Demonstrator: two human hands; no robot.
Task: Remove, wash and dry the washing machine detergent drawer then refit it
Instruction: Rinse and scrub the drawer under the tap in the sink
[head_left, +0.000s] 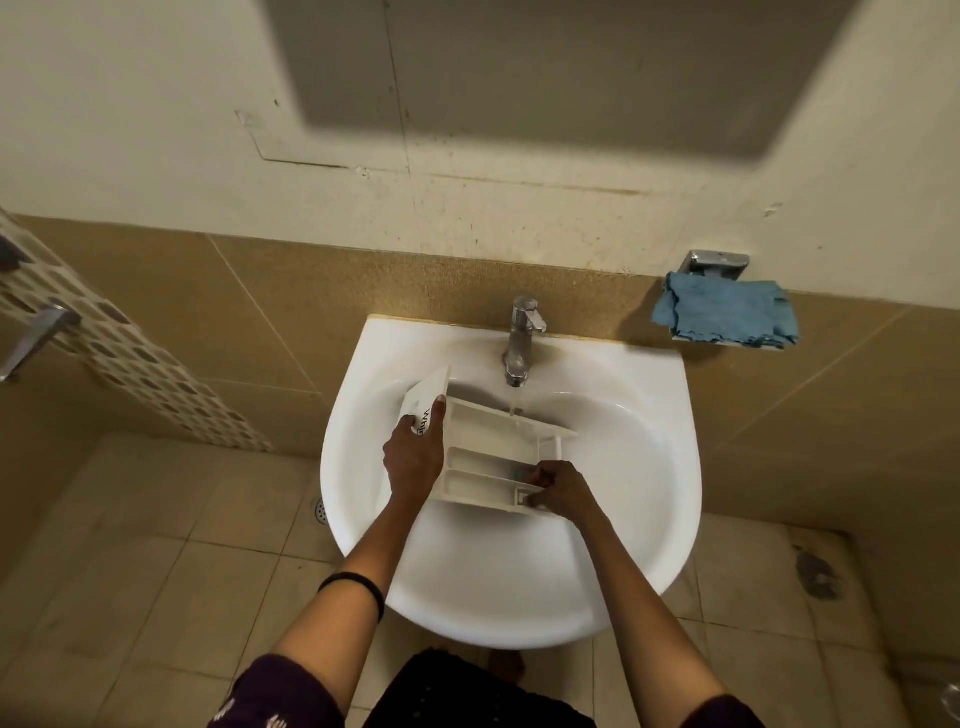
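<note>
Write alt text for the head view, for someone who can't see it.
A white detergent drawer is held in a sink under the running tap; the left hand grips its front panel, the right hand holds its other end. A blue cloth sits nearby.

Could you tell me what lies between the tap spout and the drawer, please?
In the head view, a thin stream of water falls from the tap onto the drawer.

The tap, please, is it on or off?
On: a thin stream falls from the tap onto the detergent drawer.
</note>
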